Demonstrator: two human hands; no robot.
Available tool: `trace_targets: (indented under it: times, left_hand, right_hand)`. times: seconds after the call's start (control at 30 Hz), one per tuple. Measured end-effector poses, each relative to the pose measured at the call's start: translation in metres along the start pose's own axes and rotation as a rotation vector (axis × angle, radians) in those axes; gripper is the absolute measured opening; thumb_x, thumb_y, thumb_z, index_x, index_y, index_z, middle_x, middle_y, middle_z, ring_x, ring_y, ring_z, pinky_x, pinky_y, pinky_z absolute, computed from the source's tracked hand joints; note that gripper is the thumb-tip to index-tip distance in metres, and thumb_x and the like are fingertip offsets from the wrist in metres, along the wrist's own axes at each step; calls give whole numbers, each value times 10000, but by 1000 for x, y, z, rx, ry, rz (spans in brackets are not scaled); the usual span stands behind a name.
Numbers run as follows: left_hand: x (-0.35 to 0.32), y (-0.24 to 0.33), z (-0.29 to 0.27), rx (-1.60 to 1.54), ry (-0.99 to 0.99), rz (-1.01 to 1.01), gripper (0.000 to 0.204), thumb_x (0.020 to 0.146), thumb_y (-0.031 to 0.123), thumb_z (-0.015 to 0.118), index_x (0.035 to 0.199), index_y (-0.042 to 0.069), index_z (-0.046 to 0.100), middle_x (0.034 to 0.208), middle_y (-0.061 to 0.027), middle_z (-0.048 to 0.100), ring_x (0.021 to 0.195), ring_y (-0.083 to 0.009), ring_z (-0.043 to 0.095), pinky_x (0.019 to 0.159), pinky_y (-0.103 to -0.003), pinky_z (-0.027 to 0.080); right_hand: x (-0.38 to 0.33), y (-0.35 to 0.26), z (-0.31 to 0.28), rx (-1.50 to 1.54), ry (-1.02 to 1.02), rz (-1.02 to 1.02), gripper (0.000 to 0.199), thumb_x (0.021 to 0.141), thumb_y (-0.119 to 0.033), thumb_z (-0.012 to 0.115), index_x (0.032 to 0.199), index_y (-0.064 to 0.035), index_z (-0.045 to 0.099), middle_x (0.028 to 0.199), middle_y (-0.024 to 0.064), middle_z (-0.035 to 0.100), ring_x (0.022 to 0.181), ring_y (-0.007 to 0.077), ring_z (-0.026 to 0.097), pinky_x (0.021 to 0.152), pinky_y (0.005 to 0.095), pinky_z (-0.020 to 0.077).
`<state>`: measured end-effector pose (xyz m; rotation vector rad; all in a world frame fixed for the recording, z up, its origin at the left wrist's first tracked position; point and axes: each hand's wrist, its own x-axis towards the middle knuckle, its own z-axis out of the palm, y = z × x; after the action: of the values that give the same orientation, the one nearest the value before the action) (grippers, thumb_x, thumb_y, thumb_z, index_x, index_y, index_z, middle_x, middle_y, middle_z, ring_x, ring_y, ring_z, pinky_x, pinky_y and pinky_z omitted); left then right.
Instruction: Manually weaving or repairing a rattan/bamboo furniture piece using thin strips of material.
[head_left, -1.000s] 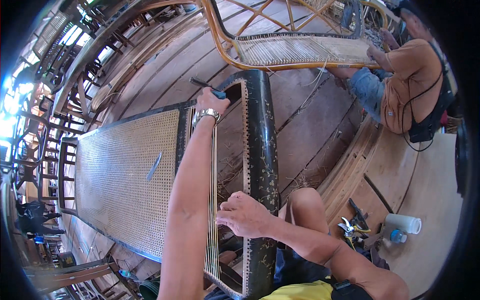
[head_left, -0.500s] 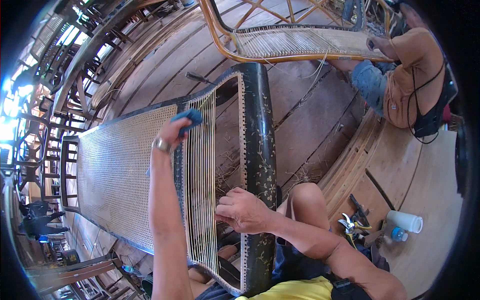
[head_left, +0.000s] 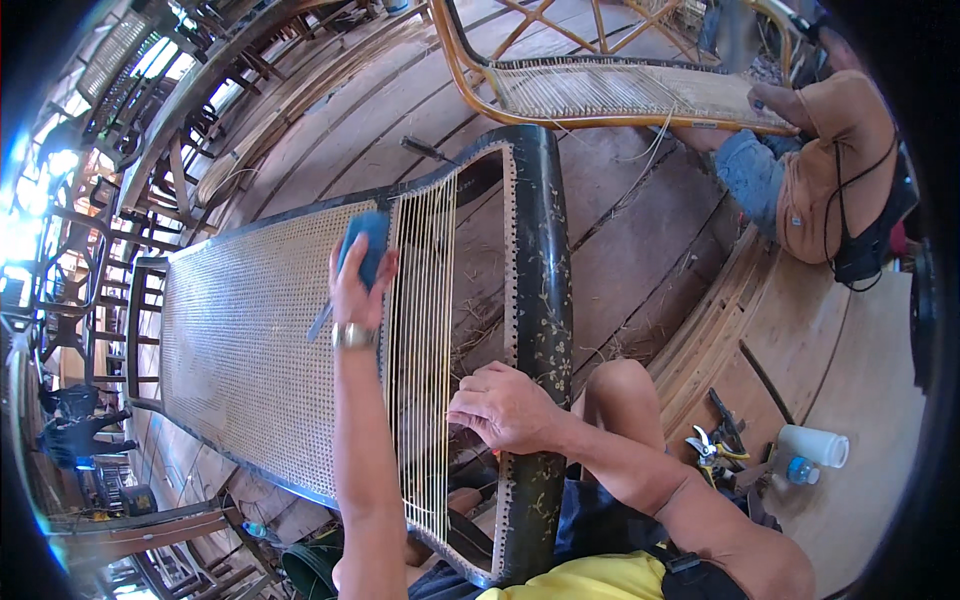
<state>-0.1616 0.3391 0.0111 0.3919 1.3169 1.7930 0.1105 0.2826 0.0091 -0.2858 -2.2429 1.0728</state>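
The left hand (head_left: 358, 285) has its fingers curled tight around a blue-handled tool (head_left: 366, 246), arm stretched up over the woven cane panel (head_left: 250, 340) just left of the loose strands (head_left: 422, 330). The right hand (head_left: 500, 405) pinches fingers and thumb together on those strands, beside the dark frame rail (head_left: 542, 300), forearm bent across the rail.
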Motion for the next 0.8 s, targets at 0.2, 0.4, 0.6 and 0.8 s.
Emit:
trace_targets:
  times: [0.2,0.4,0.6,0.8]
  left_hand:
    - [101,-50,74,542,121,143,798,649,357,902,1284,85,503,1160,-115,586,963,-206,599,786,-338,523]
    - [107,-64,61,282,-81,78,751,650,43,881,1292,68,491,1119,-132,618,954,-219,635,805,-384,567]
    - [61,-46,-56,1116,94,302,691,735,337,852,1297,69,551,1164,-170,653,973,-304,661,899,-424,527]
    - [-73,-96,-134,1381,181,485,359,808,328,771,1080,100,715,1058,-168,682,1019,-353,632,914,-439,489]
  right_hand:
    - [3,2,-2,-5,-77,12,88,874,-140,680,893,-86,613,807,99,578,811,282,604,782,395,460]
    - [-5,5,-10,40,-83,38,81,856,-122,678,872,-83,608,795,98,566,811,290,599,755,416,441]
    - [6,-2,0,154,-22,-3,65,823,-106,686,813,-88,624,764,84,589,777,303,607,741,413,455]
    - [-4,-3,0,42,66,-3,86,822,-88,712,819,-67,629,754,89,597,744,298,605,684,391,468]
